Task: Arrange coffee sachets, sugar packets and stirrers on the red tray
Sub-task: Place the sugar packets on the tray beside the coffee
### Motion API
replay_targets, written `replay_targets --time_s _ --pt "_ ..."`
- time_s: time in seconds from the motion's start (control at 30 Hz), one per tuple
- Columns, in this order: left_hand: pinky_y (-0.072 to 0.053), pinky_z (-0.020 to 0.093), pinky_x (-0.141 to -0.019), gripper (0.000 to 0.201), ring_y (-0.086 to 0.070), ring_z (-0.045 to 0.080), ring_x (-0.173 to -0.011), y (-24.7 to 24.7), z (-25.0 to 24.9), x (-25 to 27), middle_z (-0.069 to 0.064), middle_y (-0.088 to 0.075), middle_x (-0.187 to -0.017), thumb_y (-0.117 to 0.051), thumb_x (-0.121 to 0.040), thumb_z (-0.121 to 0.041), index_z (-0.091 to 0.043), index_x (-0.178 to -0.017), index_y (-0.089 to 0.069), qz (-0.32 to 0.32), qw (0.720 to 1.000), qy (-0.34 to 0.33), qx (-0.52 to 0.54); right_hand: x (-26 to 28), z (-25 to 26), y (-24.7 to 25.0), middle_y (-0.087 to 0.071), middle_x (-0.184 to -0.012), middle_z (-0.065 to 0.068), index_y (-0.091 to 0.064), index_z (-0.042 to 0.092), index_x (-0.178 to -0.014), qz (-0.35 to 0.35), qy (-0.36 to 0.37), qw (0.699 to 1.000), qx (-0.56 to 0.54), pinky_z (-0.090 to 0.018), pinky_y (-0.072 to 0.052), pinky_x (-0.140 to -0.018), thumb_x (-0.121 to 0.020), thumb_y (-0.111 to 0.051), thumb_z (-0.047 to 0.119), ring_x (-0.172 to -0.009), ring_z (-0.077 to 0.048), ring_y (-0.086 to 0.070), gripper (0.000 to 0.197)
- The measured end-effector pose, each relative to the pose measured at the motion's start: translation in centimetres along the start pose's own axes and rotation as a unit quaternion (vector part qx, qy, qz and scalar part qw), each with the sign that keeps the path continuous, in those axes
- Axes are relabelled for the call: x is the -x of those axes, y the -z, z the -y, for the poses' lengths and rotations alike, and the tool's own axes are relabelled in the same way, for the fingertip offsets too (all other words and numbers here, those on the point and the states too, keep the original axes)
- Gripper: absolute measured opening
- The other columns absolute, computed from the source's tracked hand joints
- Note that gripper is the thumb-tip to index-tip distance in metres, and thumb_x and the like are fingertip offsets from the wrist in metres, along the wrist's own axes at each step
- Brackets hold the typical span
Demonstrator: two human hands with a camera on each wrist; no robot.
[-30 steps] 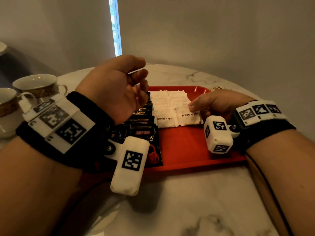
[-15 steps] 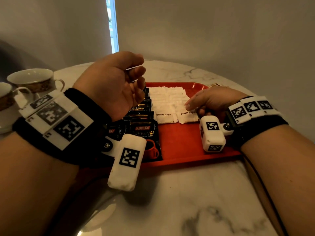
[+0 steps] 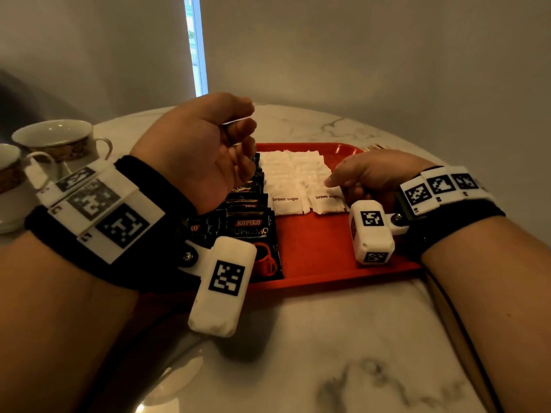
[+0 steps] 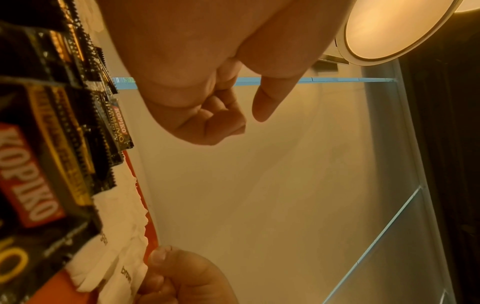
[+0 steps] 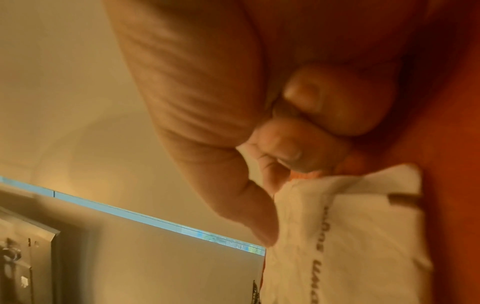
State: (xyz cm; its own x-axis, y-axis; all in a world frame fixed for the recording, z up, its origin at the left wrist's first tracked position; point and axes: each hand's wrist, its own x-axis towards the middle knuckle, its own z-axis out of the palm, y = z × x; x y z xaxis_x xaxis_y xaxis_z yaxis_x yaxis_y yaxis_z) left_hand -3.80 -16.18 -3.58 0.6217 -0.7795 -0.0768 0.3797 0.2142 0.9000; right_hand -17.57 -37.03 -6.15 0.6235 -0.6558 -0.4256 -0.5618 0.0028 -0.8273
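Currently: red tray [image 3: 322, 248] on marble table [image 3: 343, 347]. Coffee sachets [image 3: 250, 231] in overlapping column at tray left; sugar packets [image 3: 293, 177] in rows alongside. Right hand [image 3: 369, 177] low on tray, fingers curled, thumb apparently pressing nearest packet's edge. Left hand [image 3: 205, 147] raised above sachets, fingers loosely curled, holding nothing visible. Stirrers [image 3: 375, 146] beyond tray's far right corner.

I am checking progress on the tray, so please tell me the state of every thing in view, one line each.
red tray: flat on the table, partly filled.
coffee sachets: overlapping row on the tray's left side.
sugar packets: lying in rows mid-tray.
stirrers: beyond the tray's far right corner, barely visible.
left hand: raised, fingers curled; what it holds is unclear.
right hand: touches the nearest sugar packet.
cups: upright.
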Motion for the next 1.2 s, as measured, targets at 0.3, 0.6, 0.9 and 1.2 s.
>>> replay_targets --time_s 0.3,0.6,0.9,1.2 --pt "-0.040 0.018 -0.045 0.009 -0.054 0.008 -0.050 -0.1 -0.1 0.2 -0.005 -0.057 -0.067 -0.061 -0.094 -0.021 -0.018 -0.087 -0.056 0.007 1.000 0.012 0.006 -0.1 0.2 0.4 -0.058 -0.061 -0.001 -0.063 0.017 -0.065 0.008 0.015 0.996 0.085 -0.035 -0.043 -0.057 -0.029 -0.099 0.034 -0.053 -0.016 -0.051 0.054" --pt "-0.039 0.018 -0.044 0.011 -0.053 0.007 -0.050 0.0 -0.1 0.1 -0.005 -0.058 -0.067 -0.061 -0.094 -0.021 -0.018 -0.084 -0.057 0.013 1.000 0.016 0.002 0.3 0.5 -0.6 -0.059 -0.063 -0.003 -0.064 0.012 -0.082 -0.014 -0.012 0.992 0.122 -0.024 -0.044 -0.045 -0.070 -0.088 0.016 -0.044 -0.013 -0.051 0.027" --pt "-0.040 0.018 -0.043 0.008 -0.053 0.008 -0.054 -1.0 0.2 1.3 -0.002 -0.057 -0.068 -0.060 -0.094 -0.021 -0.014 -0.089 -0.060 0.023 0.998 0.045 0.031 1.0 0.8 0.2 -0.051 -0.060 0.001 -0.060 0.013 -0.087 -0.036 0.002 0.999 0.004 -0.022 -0.040 -0.042 -0.083 -0.078 0.028 -0.050 -0.012 -0.049 0.024" --pt "-0.048 0.021 -0.050 0.015 -0.062 0.015 -0.063 -3.0 1.9 4.0 0.002 -0.060 -0.074 -0.057 -0.096 -0.028 -0.015 -0.103 -0.057 0.178 0.968 0.164 -0.059 4.4 2.2 4.3 -0.066 -0.107 -0.008 -0.066 0.011 -0.109 -0.123 -0.037 0.965 0.227 -0.037 -0.052 -0.075 -0.088 -0.073 0.026 -0.092 -0.021 -0.061 0.026"
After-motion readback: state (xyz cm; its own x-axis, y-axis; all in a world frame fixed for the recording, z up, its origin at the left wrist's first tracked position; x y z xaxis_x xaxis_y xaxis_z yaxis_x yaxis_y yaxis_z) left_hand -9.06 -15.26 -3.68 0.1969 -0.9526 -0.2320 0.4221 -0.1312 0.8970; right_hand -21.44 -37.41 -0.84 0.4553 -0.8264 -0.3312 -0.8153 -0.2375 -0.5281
